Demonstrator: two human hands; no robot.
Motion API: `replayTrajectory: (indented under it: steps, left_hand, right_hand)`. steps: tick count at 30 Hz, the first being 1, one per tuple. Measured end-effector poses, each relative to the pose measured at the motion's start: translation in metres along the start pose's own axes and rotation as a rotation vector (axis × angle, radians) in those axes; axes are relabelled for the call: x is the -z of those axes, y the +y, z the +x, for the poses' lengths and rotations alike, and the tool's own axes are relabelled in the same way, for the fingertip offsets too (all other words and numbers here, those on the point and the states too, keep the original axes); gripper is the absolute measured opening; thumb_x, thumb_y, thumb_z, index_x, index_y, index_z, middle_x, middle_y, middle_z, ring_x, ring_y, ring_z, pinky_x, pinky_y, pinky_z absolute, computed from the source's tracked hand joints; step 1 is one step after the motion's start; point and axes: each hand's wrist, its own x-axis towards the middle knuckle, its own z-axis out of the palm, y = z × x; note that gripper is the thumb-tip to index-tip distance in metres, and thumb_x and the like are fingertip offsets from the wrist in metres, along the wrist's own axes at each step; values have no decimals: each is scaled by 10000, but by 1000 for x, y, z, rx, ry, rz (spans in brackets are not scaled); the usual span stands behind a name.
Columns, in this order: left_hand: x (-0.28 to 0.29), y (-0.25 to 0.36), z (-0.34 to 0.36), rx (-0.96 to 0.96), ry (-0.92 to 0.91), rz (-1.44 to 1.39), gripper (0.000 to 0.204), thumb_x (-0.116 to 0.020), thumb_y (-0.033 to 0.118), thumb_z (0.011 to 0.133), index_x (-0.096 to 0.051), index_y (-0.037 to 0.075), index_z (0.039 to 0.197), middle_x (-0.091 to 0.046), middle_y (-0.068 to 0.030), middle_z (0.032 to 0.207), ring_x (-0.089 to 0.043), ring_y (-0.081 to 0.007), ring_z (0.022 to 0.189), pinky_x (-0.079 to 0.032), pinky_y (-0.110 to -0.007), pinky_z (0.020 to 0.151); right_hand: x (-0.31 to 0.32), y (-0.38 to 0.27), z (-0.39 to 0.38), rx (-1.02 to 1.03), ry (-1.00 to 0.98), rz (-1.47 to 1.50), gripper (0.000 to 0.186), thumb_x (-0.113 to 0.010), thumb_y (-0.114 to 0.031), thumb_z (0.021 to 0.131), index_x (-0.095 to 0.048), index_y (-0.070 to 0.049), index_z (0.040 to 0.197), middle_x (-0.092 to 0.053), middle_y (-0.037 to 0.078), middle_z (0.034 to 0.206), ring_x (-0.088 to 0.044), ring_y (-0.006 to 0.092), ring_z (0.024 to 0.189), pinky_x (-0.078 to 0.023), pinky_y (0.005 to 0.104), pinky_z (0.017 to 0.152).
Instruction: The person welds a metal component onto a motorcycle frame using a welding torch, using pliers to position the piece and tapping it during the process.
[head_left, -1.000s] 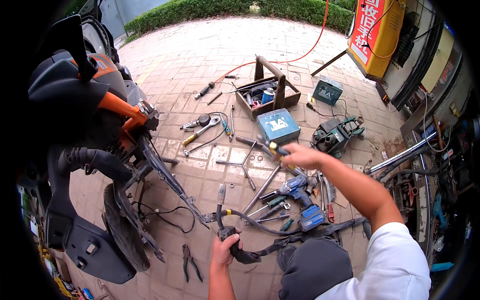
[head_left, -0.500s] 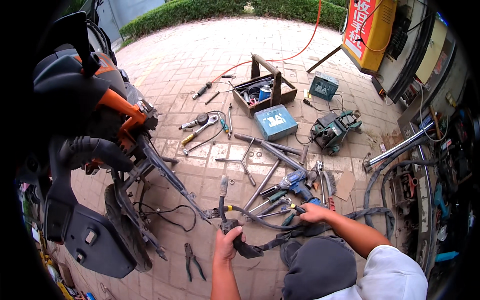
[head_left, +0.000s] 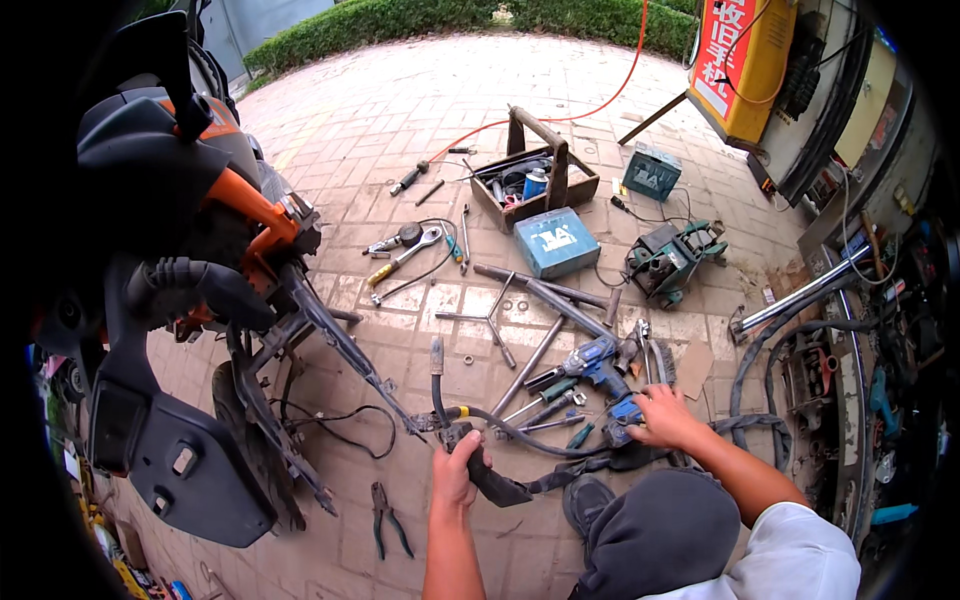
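Observation:
My left hand is closed round the black handle of a welding torch, its curved neck and grey nozzle pointing up. The torch's dark cable runs right, past my shoe. My right hand has its fingers curled at the handle end of a wire brush; the handle itself is hidden by the hand. Just left of those fingers lies a blue cordless impact wrench. Pliers with dark handles rest on the paving, left of my left forearm.
An orange and black scooter, partly stripped, stands at left with a bare frame bar reaching towards the torch. Beyond lie a ratchet, a three-way wrench, a wooden toolbox, a teal box and a green machine. Shelving lines the right.
My right hand has moved right and slightly up, and the small black and yellow piece it held no longer shows. The wire brush has shifted right. The torch has tilted slightly left.

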Motion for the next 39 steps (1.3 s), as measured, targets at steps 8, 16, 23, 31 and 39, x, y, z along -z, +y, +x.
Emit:
replayTrajectory:
  steps: [8, 16, 23, 31, 39]
  left_hand:
    - [-56, 20, -8, -110, -253, -230, 429, -509, 322, 996, -532, -21, 1252, -576, -120, 1198, -558, -225, 1104, -440, -379, 980]
    - [68, 20, -44, 93, 177, 579, 415, -649, 344, 913, -687, -36, 1075, -718, -91, 979, -641, -246, 973, -461, -348, 942]
    - [241, -65, -76, 258, 1083, 1455, 853, -794, 442, 714, -423, 90, 1396, -418, -127, 1397, -373, -337, 1315, -355, -498, 1048]
    - [249, -97, -71, 227, 1117, 1464, 974, -827, 480, 670, -369, 64, 1423, -401, -135, 1405, -369, -329, 1310, -336, -502, 1058]
    - [270, -103, -81, 226, 1084, 1445, 949, -821, 491, 662, -424, 18, 1382, -433, -162, 1388, -406, -342, 1283, -348, -516, 1046]
  right_hand:
    - [37, -168, 54, 477, -156, 1274, 614, -711, -231, 882, -422, 39, 1353, -576, 130, 1193, -525, 170, 1090, -437, 329, 963]
    - [14, -172, 85, -34, -18, 2007, 378, -557, -393, 945, -532, -20, 1007, -554, 82, 728, -564, 205, 604, -479, 334, 578]
    - [18, -200, 75, 27, -26, 1790, 476, -512, -509, 971, -526, -33, 968, -531, 77, 688, -547, 194, 570, -457, 326, 546]
    - [14, -212, 17, -18, 103, 1610, 474, -514, -509, 980, -512, -36, 1010, -533, 68, 701, -544, 164, 595, -455, 308, 563]
    - [-19, -210, -32, 177, 86, 1595, 543, -543, -491, 956, -501, 3, 1179, -528, 107, 738, -544, 209, 632, -451, 328, 589]
